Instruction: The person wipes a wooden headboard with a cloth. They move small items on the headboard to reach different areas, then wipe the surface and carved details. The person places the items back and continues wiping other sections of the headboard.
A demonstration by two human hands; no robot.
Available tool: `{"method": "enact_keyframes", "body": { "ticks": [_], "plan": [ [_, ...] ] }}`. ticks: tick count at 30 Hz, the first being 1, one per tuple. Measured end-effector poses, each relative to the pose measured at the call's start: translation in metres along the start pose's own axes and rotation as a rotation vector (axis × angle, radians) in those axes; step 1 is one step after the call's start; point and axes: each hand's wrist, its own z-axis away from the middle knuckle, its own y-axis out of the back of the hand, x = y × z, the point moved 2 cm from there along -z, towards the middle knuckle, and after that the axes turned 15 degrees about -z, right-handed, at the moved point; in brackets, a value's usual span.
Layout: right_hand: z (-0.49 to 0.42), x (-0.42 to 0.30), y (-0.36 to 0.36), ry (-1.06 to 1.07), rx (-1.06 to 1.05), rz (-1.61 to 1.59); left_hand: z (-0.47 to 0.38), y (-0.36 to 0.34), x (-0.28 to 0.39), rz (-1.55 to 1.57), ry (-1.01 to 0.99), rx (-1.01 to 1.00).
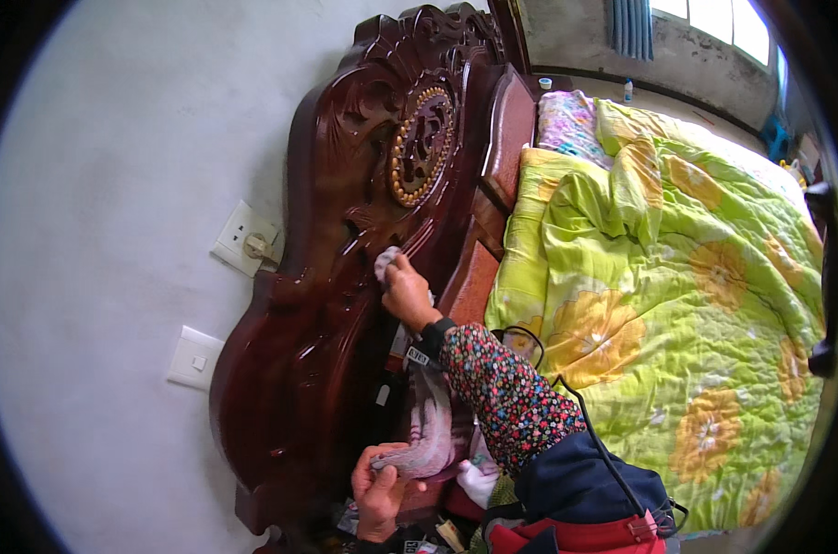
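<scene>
A pale pinkish, wadded piece of cloth [387, 264] is gripped in my right hand [408, 294], pressed against the carved face of a glossy dark red-brown wooden headboard [273, 401]. Lower down, my left hand [381, 492] pinches the end of a pink-grey striped towel [429, 422]. This towel runs upward and passes behind my right forearm. Whether both hands hold the same cloth, I cannot tell. Above my right hand, the headboard bears an oval medallion [424, 149] ringed with gold-coloured beads.
A bed with a rumpled green floral quilt [633, 277] lies on the right. On the left wall are a socket with a plug [256, 246] and a light switch [197, 361]. A black cord [595, 433] loops beside my sleeve. Small items crowd the area below my left hand.
</scene>
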Motion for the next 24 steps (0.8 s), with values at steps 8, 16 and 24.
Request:
{"method": "enact_keyframes", "body": {
  "ticks": [8,16,24],
  "plan": [
    [0.042,-0.065,0.018,0.169,-0.295,0.005,-0.006,-0.003,-0.001,-0.026,0.047,-0.025],
    [0.024,-0.042,0.03,0.31,-0.261,0.026,-0.017,-0.001,-0.009,0.021,0.026,0.026],
    [0.013,0.03,0.026,0.23,-0.038,-0.24,-0.037,-0.006,-0.02,0.059,0.065,0.077]
  ]
}}
